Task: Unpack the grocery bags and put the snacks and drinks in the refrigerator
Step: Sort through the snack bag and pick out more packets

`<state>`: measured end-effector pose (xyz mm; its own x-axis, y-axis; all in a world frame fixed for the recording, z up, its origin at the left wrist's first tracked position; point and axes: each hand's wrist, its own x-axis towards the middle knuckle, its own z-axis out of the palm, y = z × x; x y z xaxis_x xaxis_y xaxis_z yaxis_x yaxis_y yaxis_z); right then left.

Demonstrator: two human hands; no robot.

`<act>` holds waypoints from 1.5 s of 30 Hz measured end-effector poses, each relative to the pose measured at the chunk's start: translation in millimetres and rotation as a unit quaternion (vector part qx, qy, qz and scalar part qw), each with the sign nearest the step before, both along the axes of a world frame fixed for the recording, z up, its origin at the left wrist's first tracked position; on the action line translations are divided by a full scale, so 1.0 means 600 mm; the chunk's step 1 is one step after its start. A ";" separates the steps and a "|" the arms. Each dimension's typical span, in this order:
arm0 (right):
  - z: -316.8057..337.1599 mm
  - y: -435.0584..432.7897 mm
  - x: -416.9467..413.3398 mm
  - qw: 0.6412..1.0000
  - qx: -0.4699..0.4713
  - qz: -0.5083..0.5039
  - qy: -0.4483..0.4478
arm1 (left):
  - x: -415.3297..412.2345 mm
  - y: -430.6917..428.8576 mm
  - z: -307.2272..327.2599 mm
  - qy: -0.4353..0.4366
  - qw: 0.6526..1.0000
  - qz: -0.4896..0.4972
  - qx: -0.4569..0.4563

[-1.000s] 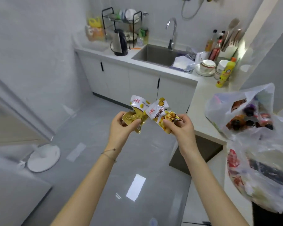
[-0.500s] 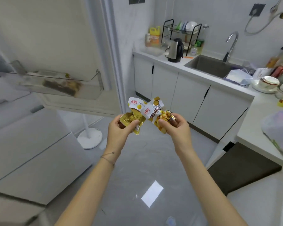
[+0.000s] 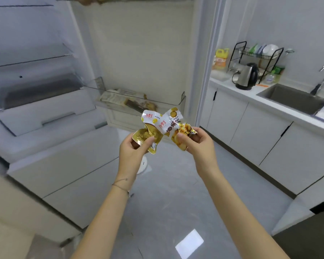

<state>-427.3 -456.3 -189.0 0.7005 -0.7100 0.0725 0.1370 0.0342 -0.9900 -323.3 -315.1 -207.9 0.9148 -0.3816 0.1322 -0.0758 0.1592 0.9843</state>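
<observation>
While the left hand (image 3: 133, 149) is pinching a crinkled gold-and-white foil snack packet (image 3: 145, 134) and the right hand (image 3: 199, 144) is pinching its twin packet (image 3: 174, 125), both are hanging before the open white refrigerator (image 3: 45, 116), evidently not yet shelved.

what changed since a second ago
The person turned left: the grocery bags left the view and the open refrigerator came in. Nothing taken up or let go: the left hand still pinches one snack packet, the right hand the other packet.
</observation>
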 end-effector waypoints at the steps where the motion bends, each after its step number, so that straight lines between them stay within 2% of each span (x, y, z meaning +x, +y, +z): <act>1: 0.007 0.002 0.021 1.000 -0.005 0.007 -0.004 | 0.017 0.003 0.006 0.000 1.000 0.011 -0.004; 5: 0.037 -0.005 0.098 0.999 -0.031 0.036 -0.027 | 0.086 0.009 0.032 0.004 0.998 0.051 -0.023; 11: 0.091 -0.022 0.200 0.994 -0.061 0.044 -0.073 | 0.183 0.012 0.071 -0.050 0.997 0.066 -0.012; 15: 0.116 -0.026 0.254 0.993 -0.068 0.061 -0.073 | 0.236 0.012 0.092 -0.073 0.994 0.070 -0.030; 22: 0.138 -0.041 0.327 0.989 -0.137 0.016 -0.048 | 0.348 -0.008 0.132 -0.139 0.989 0.029 -0.052; 26: 0.138 -0.049 0.366 0.986 -0.163 -0.025 0.009 | 0.426 -0.007 0.152 -0.198 0.980 -0.019 0.030; 29: 0.133 -0.054 0.388 0.977 -0.195 -0.037 0.083 | 0.481 -0.004 0.163 -0.200 0.970 -0.085 0.108; 33: 0.128 -0.051 0.407 0.950 -0.240 -0.028 0.199 | 0.551 -0.006 0.174 -0.202 0.938 -0.188 0.212; 39: 0.112 -0.035 0.423 0.914 -0.265 0.032 0.306 | 0.617 -0.014 0.155 -0.215 0.848 -0.336 0.349; 41: 0.111 -0.034 0.424 0.901 -0.278 0.048 0.330 | 0.623 -0.018 0.149 -0.228 0.821 -0.358 0.382; 45: 0.111 -0.032 0.422 0.880 -0.310 0.051 0.356 | 0.622 -0.028 0.147 -0.282 0.795 -0.349 0.408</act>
